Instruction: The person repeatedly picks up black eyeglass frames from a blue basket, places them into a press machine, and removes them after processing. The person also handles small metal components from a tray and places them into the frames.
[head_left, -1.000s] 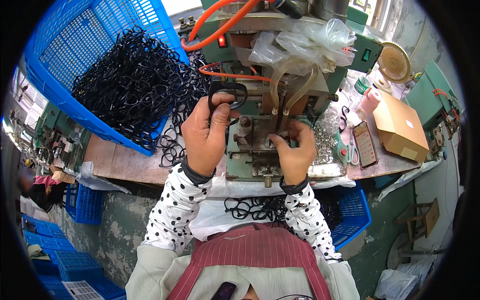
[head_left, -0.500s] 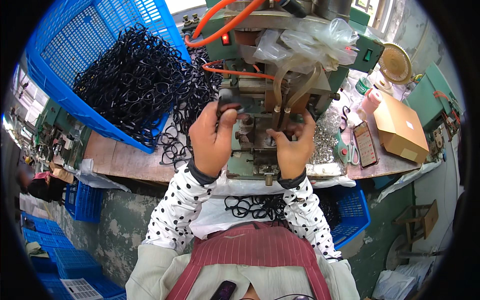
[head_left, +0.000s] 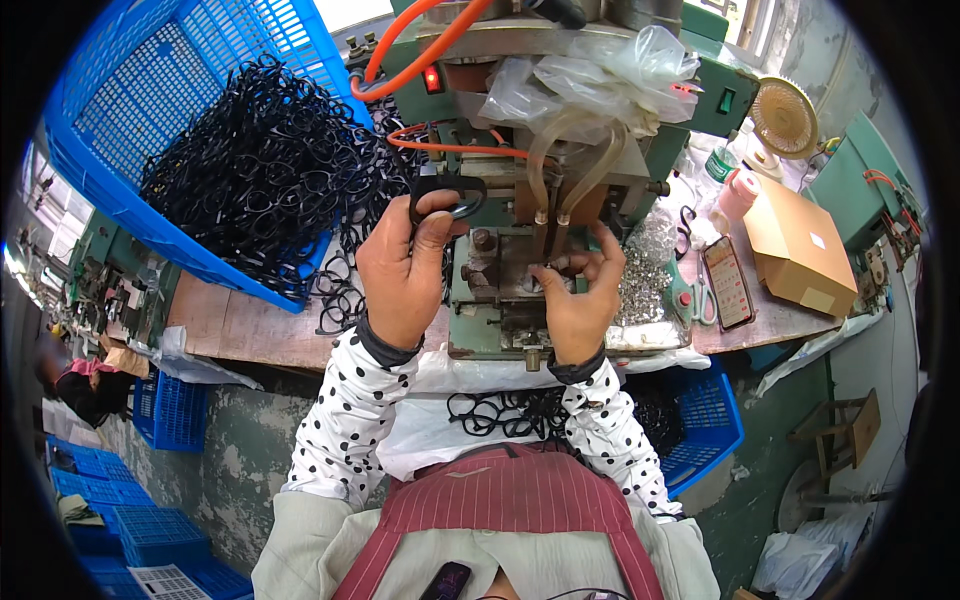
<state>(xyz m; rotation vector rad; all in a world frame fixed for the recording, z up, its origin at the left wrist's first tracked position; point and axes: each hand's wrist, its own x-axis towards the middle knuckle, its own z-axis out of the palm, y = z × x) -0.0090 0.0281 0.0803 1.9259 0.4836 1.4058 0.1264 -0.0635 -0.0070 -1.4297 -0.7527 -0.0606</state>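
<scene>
Raised beside the green machine, my left hand (head_left: pixel 405 262) pinches a black plastic loop (head_left: pixel 470 190) between thumb and fingers. My right hand (head_left: pixel 583 305) is at the metal fixture (head_left: pixel 520 268) of the machine, thumb and fingers curled close together. Whatever it grips there is too small or hidden to name. Two clear tubes (head_left: pixel 590 185) come down to the fixture just behind those fingers. To the left, a tilted blue crate (head_left: pixel 120 190) spills a heap of similar black loops (head_left: pixel 260 170) onto the table.
Small shiny metal parts (head_left: pixel 645 285) lie right of the fixture, beside scissors (head_left: pixel 704 303), a phone (head_left: pixel 728 283) and a cardboard box (head_left: pixel 800 245). Orange hoses (head_left: pixel 440 60) arch over the machine. More black loops (head_left: pixel 510 412) rest on my lap cloth, near a blue basket (head_left: pixel 715 425).
My left hand has shifted slightly left, and the black loop in it now shows clearly instead of blurred. My right hand stays at the fixture; the whole view has shifted a little.
</scene>
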